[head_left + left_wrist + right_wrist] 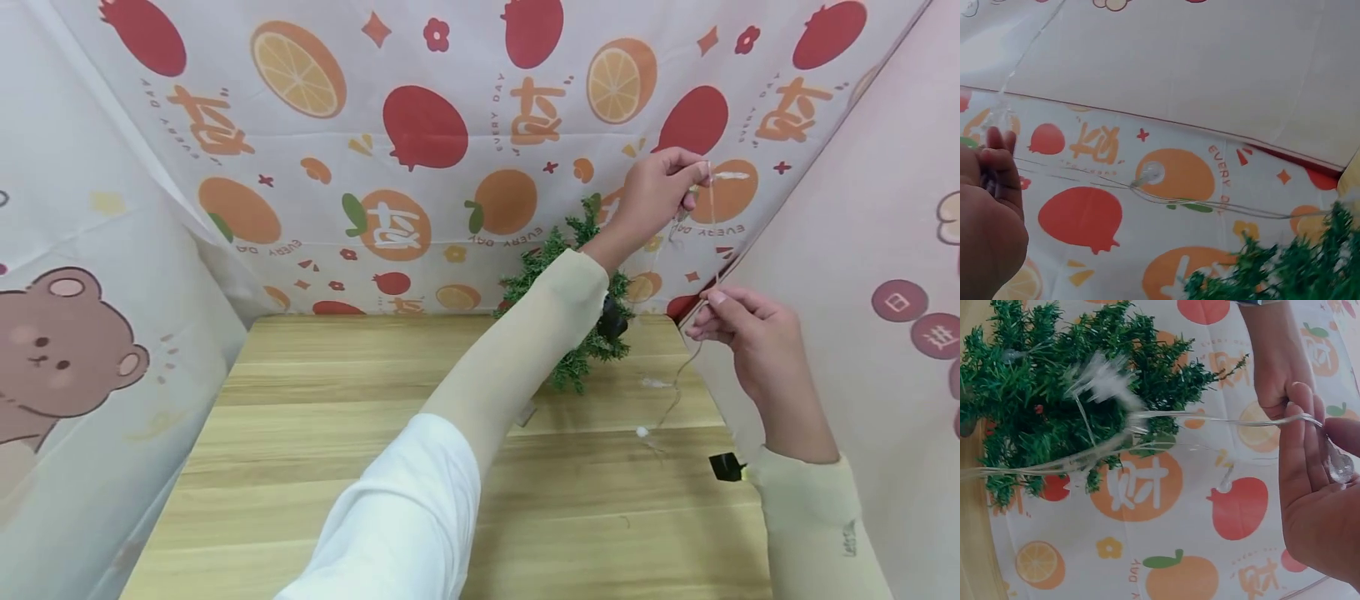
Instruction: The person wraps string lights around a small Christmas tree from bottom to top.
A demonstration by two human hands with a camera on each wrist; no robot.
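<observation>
A clear string of lights [713,218] runs between my two hands. High up at the right, my left hand [660,187] pinches it between thumb and fingertips, with a whitish piece of the string sticking out beside. Lower down, my right hand [757,333] pinches the same string, and the rest dangles over the table with small clear pieces and a white bulb [642,432]. In the right wrist view a clear bulb [1339,467] hangs by the palm. A green artificial tree [540,275] stands at the back, partly hidden by my left forearm; strands cross in front of it.
The wood-grain table [315,467] meets a fruit-print cloth [480,75] at the back, with pale cloth on both sides. A small black object [726,467] is beside my right sleeve. Another black piece [613,318] is at the tree, and a greyish piece [526,413] lies below it.
</observation>
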